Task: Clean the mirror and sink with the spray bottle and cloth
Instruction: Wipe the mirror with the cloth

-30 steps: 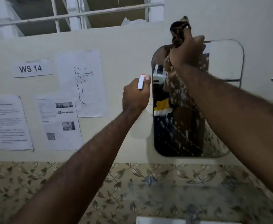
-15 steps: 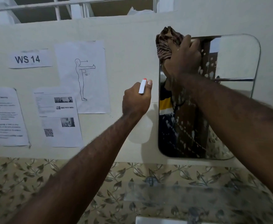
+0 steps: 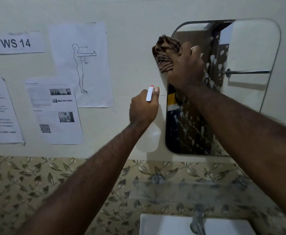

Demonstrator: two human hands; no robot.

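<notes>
A rounded mirror (image 3: 250,48) hangs on the cream wall, its left half streaked with white foam drips. My right hand (image 3: 187,68) presses a brown striped cloth (image 3: 164,55) against the mirror's upper left edge. My left hand (image 3: 143,107) grips a white spray bottle (image 3: 148,139) with a red-tipped nozzle, held just left of the mirror. The bottle's pale body hangs below my fist. A white sink (image 3: 164,224) shows at the bottom edge.
A metal tap (image 3: 197,221) rises over the sink. A glass shelf (image 3: 181,189) juts from the leaf-patterned tiles (image 3: 37,184) below the mirror. Paper sheets, among them a "WS 14" sign (image 3: 18,43) and a figure drawing (image 3: 81,65), are stuck to the wall at left.
My right hand has drawn the cloth down the mirror's left edge from its top corner. The view has tilted down, bringing the sink and tap into sight. The left hand still holds the bottle.
</notes>
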